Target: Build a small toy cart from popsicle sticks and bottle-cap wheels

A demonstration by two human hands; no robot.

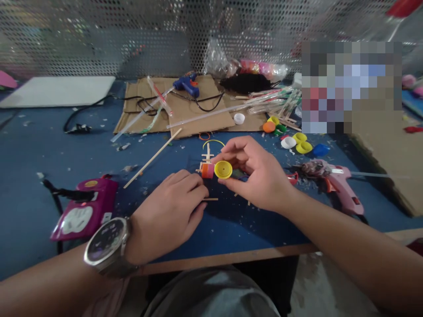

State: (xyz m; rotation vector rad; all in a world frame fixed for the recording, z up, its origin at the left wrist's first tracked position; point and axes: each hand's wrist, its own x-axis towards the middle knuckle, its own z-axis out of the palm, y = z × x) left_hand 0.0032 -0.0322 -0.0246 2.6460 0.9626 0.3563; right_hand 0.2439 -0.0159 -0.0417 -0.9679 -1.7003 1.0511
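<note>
Between the thumb and fingers of my right hand is a yellow bottle cap, its round face with a small dark centre dot turned toward me. My left hand is closed around a thin wooden stick, whose short end pokes out past the fingertips. Just above those fingertips sits a small orange-and-pink piece, close beside the yellow cap. Behind it lies a small frame of wooden sticks. My fingers partly hide how these parts join.
A pink glue gun lies to the right and a blue glue gun on cardboard at the back. A purple power strip is at left, near a long stick. Several bottle caps lie right of centre.
</note>
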